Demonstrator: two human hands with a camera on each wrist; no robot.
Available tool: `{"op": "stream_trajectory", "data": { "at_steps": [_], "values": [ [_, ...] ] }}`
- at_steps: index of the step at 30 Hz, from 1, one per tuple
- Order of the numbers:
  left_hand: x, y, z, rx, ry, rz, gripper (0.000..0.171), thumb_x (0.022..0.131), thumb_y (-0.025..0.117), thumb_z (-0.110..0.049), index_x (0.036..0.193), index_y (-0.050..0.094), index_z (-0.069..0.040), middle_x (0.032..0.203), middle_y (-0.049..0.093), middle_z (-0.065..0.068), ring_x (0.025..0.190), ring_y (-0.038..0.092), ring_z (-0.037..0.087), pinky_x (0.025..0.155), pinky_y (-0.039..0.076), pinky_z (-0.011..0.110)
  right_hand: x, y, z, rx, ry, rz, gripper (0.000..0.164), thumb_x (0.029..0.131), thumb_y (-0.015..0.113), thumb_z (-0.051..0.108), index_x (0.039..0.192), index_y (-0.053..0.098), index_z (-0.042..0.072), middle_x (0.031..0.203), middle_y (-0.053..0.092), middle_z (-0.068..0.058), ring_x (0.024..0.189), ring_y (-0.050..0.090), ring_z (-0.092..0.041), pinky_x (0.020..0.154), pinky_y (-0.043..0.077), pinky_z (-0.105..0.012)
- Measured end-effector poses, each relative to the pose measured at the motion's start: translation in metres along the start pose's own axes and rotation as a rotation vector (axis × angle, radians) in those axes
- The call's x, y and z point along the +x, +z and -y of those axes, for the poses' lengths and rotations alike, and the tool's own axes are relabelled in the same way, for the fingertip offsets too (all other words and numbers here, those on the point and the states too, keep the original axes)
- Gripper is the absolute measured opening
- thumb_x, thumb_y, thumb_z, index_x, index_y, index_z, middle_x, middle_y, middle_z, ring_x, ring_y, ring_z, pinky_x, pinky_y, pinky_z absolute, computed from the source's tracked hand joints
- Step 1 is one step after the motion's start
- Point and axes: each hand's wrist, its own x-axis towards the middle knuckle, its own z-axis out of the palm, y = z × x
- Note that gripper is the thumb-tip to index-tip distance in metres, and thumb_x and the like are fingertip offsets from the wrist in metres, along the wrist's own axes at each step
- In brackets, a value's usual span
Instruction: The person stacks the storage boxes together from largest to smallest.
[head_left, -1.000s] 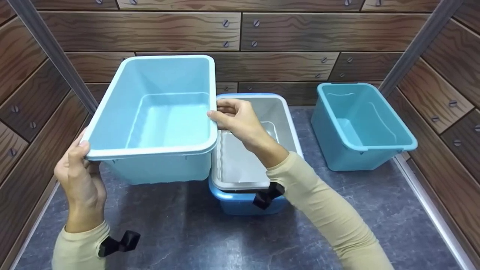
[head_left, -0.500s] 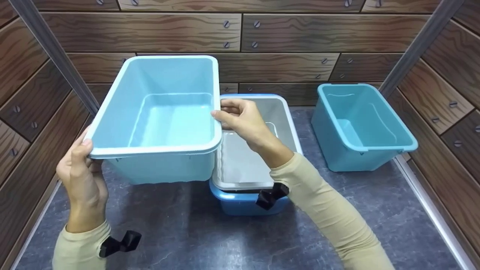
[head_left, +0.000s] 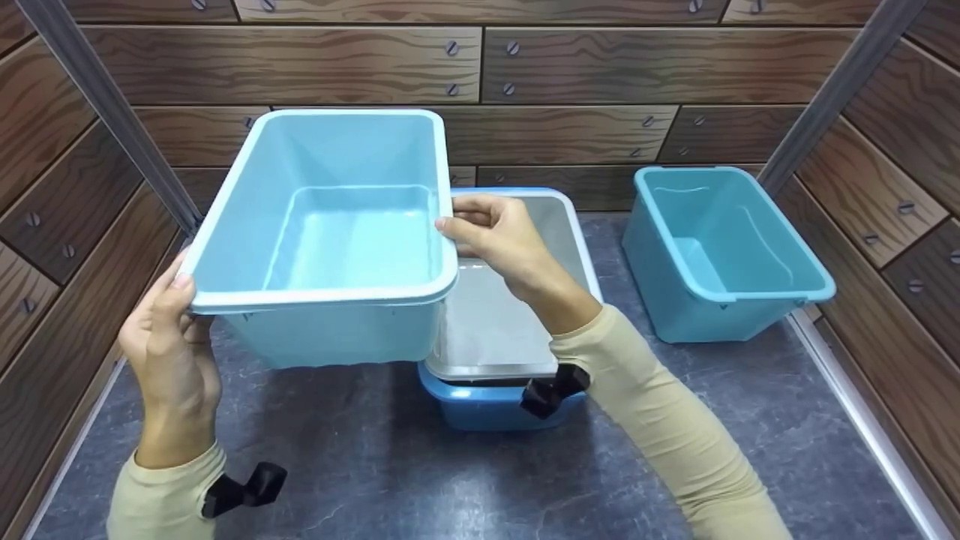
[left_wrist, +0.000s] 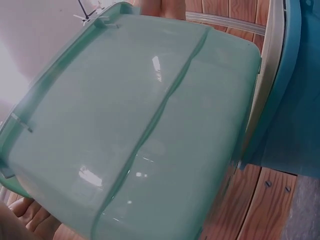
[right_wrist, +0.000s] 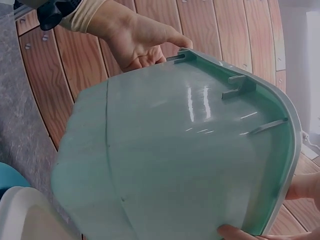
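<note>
Both hands hold up a light blue plastic bin [head_left: 352, 232], its open top tilted toward the head camera. My left hand [head_left: 169, 337] grips the near left corner, thumb over the rim. On the right side, my right hand [head_left: 502, 244] pinches the rim between thumb and curled fingers. The inside of the bin is bare. Seen from the left wrist, the bin's outer wall [left_wrist: 135, 115] fills most of the view. In the right wrist view my left hand [right_wrist: 132, 37] is at one rim corner, and fingertips of my right hand [right_wrist: 235, 233] touch the wall.
A grey bin [head_left: 487, 322] sits nested in a blue bin [head_left: 502, 409] on the dark floor [head_left: 337, 465], partly behind the held bin and right forearm. A teal bin [head_left: 675, 277] stands at the right. Wood-patterned walls [head_left: 300, 64] and metal posts [head_left: 840, 90] enclose the space.
Both hands have shifted the light blue bin slightly to the right, so it covers more of the grey bin. The grips look the same, and the other bins have stayed in place.
</note>
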Motion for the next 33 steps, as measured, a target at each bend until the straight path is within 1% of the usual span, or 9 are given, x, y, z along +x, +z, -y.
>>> {"op": "stream_trajectory", "data": {
  "at_steps": [3, 6, 9, 13, 16, 20, 24, 30, 33],
  "values": [
    [0.0, 0.002, 0.0, -0.009, 0.0, 0.008, 0.028, 0.082, 0.062, -0.002, 0.108, 0.07, 0.004, 0.096, 0.075, 0.014, 0.07, 0.068, 0.014, 0.064, 0.057, 0.023, -0.002, -0.001, 0.003, -0.001, -0.012, 0.002, 0.036, 0.088, 0.059, 0.002, 0.12, 0.058, -0.014, 0.106, 0.07, -0.022, 0.083, 0.07, -0.01, 0.079, 0.061, -0.032],
    [-0.001, 0.003, -0.001, -0.015, 0.002, 0.013, 0.028, 0.082, 0.062, -0.002, 0.108, 0.07, 0.004, 0.097, 0.075, 0.014, 0.072, 0.069, 0.015, 0.065, 0.057, 0.023, -0.003, -0.002, 0.005, 0.002, -0.003, -0.006, 0.036, 0.088, 0.059, 0.003, 0.12, 0.058, -0.013, 0.104, 0.07, -0.019, 0.083, 0.07, -0.011, 0.078, 0.061, -0.031],
    [-0.002, 0.004, -0.001, -0.015, 0.004, 0.018, 0.028, 0.082, 0.062, -0.002, 0.109, 0.07, 0.004, 0.097, 0.075, 0.014, 0.074, 0.07, 0.015, 0.066, 0.058, 0.024, -0.003, -0.004, 0.007, 0.006, 0.004, -0.014, 0.037, 0.087, 0.059, 0.002, 0.12, 0.058, -0.014, 0.1, 0.07, -0.015, 0.082, 0.069, -0.011, 0.078, 0.061, -0.03],
    [-0.002, 0.006, -0.001, -0.025, 0.002, 0.025, 0.028, 0.082, 0.063, -0.001, 0.108, 0.07, 0.004, 0.097, 0.076, 0.014, 0.074, 0.07, 0.015, 0.067, 0.058, 0.024, -0.004, -0.006, 0.009, 0.007, 0.008, -0.023, 0.037, 0.087, 0.06, 0.002, 0.121, 0.057, -0.014, 0.101, 0.069, -0.015, 0.082, 0.069, -0.01, 0.077, 0.061, -0.029],
    [-0.003, 0.008, -0.001, -0.031, 0.006, 0.034, 0.027, 0.082, 0.062, 0.0, 0.107, 0.07, 0.005, 0.098, 0.075, 0.014, 0.075, 0.071, 0.015, 0.068, 0.059, 0.024, -0.005, -0.009, 0.01, -0.003, 0.015, -0.032, 0.038, 0.088, 0.059, 0.003, 0.122, 0.056, -0.014, 0.098, 0.069, -0.012, 0.081, 0.068, -0.009, 0.077, 0.061, -0.029],
    [-0.004, 0.01, 0.0, -0.022, 0.009, 0.051, 0.027, 0.082, 0.061, 0.0, 0.108, 0.07, 0.005, 0.098, 0.075, 0.014, 0.074, 0.071, 0.015, 0.068, 0.06, 0.024, -0.006, -0.012, 0.013, -0.028, 0.016, -0.035, 0.039, 0.088, 0.06, 0.004, 0.122, 0.056, -0.013, 0.095, 0.067, -0.006, 0.079, 0.067, -0.007, 0.078, 0.061, -0.029],
    [-0.006, 0.012, 0.001, -0.009, 0.001, 0.059, 0.027, 0.083, 0.062, -0.001, 0.108, 0.07, 0.004, 0.098, 0.075, 0.014, 0.073, 0.07, 0.014, 0.068, 0.059, 0.024, -0.007, -0.015, 0.014, -0.052, 0.014, -0.037, 0.039, 0.088, 0.06, 0.005, 0.123, 0.056, -0.013, 0.095, 0.067, -0.006, 0.08, 0.067, -0.008, 0.078, 0.061, -0.029],
    [-0.008, 0.016, 0.001, 0.001, 0.001, 0.062, 0.029, 0.082, 0.061, 0.001, 0.109, 0.07, 0.004, 0.1, 0.075, 0.014, 0.077, 0.071, 0.015, 0.07, 0.06, 0.024, -0.007, -0.019, 0.013, -0.063, 0.016, -0.05, 0.038, 0.088, 0.06, 0.005, 0.121, 0.057, -0.012, 0.092, 0.067, -0.002, 0.08, 0.067, -0.008, 0.078, 0.061, -0.028],
    [-0.009, 0.018, 0.002, 0.004, 0.0, 0.073, 0.029, 0.082, 0.06, 0.002, 0.11, 0.07, 0.005, 0.099, 0.075, 0.014, 0.078, 0.072, 0.016, 0.071, 0.06, 0.024, -0.007, -0.021, 0.012, -0.078, 0.014, -0.063, 0.036, 0.088, 0.06, 0.006, 0.12, 0.059, -0.011, 0.092, 0.068, -0.003, 0.08, 0.067, -0.007, 0.077, 0.061, -0.028]
  ]
}}
